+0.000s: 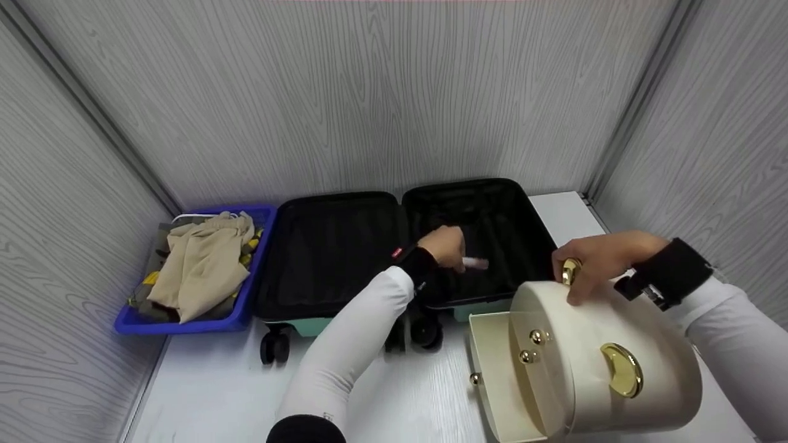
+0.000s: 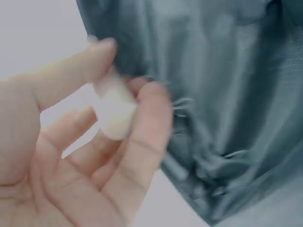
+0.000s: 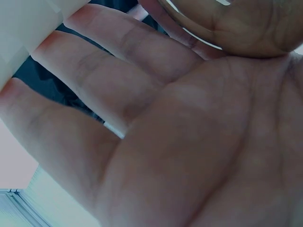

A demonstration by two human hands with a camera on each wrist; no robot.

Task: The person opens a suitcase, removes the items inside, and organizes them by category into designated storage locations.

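- Nearest the camera: cream round-topped cosmetic case [image 1: 609, 363] on the white table [image 1: 209, 394], front right, its clear front flap hanging open and a gold clasp on its side.
- Right hand [image 1: 600, 264] rests on the case's top, fingers curled round a gold knob [image 1: 570, 271] there.
- Left hand [image 1: 446, 246] reaches into the right half of the open black-lined suitcase [image 1: 345, 252], pinching a small pale tube [image 1: 475, 263] between thumb and fingertips.
- Left forearm crosses the suitcase's near edge, hiding part of its wheels.
- Blue bin [image 1: 246, 307] stands touching the suitcase's left side, holding beige clothing [image 1: 206, 264].
- Grey wood-grain panels enclose the table.
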